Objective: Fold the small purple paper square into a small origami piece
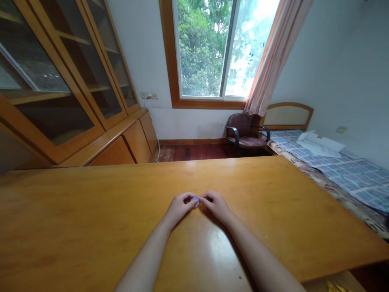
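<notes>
A small lilac piece, perhaps folded paper (196, 199), shows between my two hands above the middle of the wooden table (91, 211). My left hand (180, 207) is closed in a pinch on its left side, with the thumb lying along the lower edge. At the right edge of the piece, the bent fingers of my right hand (216, 206) are pinched together and touch it. Part of the lilac piece is hidden by my fingertips, and its exact shape is too small to make out.
Glass-doored wooden cabinets (75, 61) line the left wall. Beyond the table stands a maroon armchair (243, 129) under the window. At the right is a bed (328, 166) with white sheets of material (320, 144) on it. Something yellow (336, 286) lies below the table's right corner.
</notes>
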The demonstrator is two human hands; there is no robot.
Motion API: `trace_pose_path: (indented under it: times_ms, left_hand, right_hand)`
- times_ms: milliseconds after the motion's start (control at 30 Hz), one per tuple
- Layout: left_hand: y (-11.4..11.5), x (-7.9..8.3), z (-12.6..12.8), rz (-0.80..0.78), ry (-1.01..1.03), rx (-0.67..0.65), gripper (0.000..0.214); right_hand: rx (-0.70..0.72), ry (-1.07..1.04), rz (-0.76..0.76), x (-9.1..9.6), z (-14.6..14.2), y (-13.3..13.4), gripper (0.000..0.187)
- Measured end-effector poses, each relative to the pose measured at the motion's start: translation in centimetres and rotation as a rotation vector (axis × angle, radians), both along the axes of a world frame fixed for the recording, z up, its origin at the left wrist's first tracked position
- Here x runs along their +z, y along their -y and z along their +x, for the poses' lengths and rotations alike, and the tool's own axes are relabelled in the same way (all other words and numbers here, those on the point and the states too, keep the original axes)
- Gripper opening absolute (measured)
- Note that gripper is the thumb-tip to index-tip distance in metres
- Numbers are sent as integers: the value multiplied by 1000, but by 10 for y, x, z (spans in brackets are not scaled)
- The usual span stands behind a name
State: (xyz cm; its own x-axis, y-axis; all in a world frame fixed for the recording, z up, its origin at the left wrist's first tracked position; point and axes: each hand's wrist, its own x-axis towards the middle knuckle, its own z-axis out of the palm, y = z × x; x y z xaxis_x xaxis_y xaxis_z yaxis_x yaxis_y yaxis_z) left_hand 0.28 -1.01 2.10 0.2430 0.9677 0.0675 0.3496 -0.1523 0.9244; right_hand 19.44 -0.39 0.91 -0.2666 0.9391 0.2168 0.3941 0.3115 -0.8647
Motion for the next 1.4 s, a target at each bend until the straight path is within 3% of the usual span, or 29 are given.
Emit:
trace_pose_path:
  times_ms: [533, 867, 1233, 1400]
  left_hand:
    - [0, -6, -1, -3, 43, -5, 26]
    - [-5, -14, -2, -25, 159, 81, 30]
    - [-2, -19, -1, 0, 144, -30, 44]
    - [-1, -15, 1, -16, 147, 15, 44]
  right_hand:
    - [21, 0, 31, -4, 2, 0, 24]
    - [-37, 4, 31, -9, 3, -4, 22]
    - [65, 16, 67, 1, 3, 1, 19]
    - [-2, -39, 24, -2, 5, -1, 18]
